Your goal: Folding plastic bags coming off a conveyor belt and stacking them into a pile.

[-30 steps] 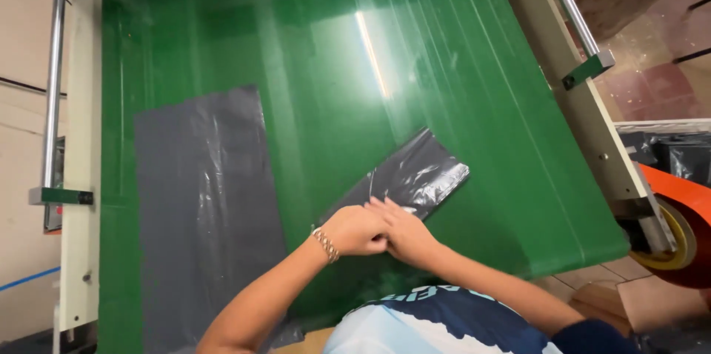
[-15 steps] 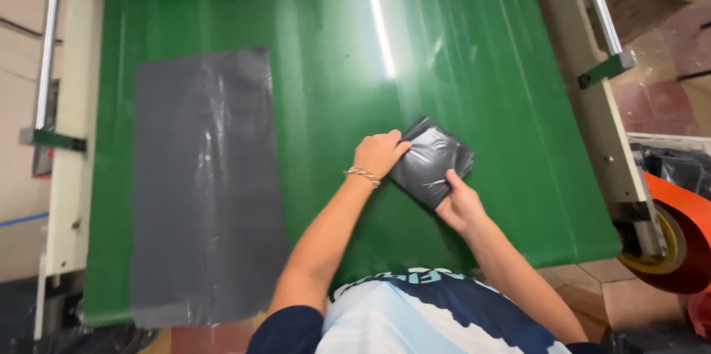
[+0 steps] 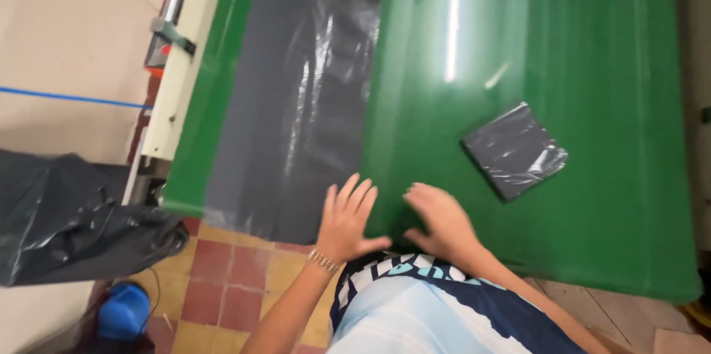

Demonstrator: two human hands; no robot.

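Hovering open and empty over the near edge of the green table (image 3: 607, 198), the left hand (image 3: 348, 219) spreads its fingers at the corner of the flat bag (image 3: 296, 102), and the right hand (image 3: 442, 222) lies flat just beside it. Two grey bags lie on the table: the flat one at left, and one folded bag (image 3: 515, 149) well to the right. Half a second ago both hands pressed the folded bag; now they are off it.
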